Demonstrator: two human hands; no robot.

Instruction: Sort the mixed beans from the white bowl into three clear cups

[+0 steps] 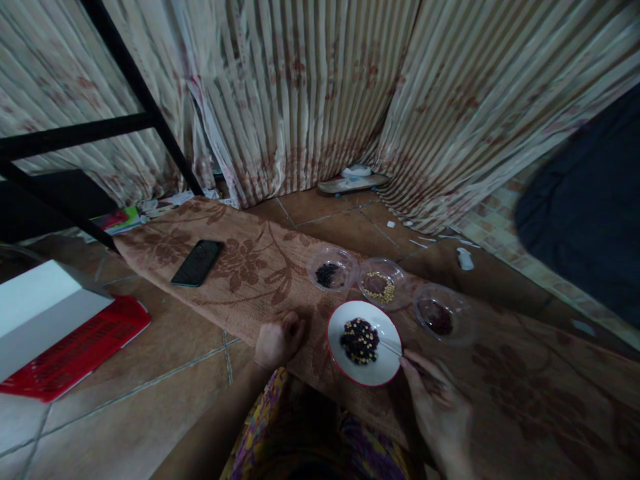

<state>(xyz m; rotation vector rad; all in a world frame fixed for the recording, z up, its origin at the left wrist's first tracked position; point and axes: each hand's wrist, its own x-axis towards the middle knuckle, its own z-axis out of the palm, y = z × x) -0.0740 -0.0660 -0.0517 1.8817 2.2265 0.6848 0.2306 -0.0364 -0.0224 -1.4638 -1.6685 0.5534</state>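
A white bowl (387, 324) with a red rim stands on the cloth in front of me, holding a mixed heap of dark and yellow beans (360, 341). My right hand (436, 393) is closed on thin metal tweezers (391, 347), whose tips reach into the bowl beside the heap. To the left of the bowl, my left hand (280, 339) rests curled on the cloth's edge, with nothing visible in it. Behind the bowl stand three clear plastic bowls: one with black beans (327, 274), one with yellow beans (383, 288), one with dark red beans (436, 317).
A patterned brown cloth (260, 267) covers the long narrow table. A black phone (198, 263) lies on its left part. On the tiled floor are a white box (45, 313) over a red bag (100, 340), and a skateboard (353, 184) by the striped curtain (300, 100).
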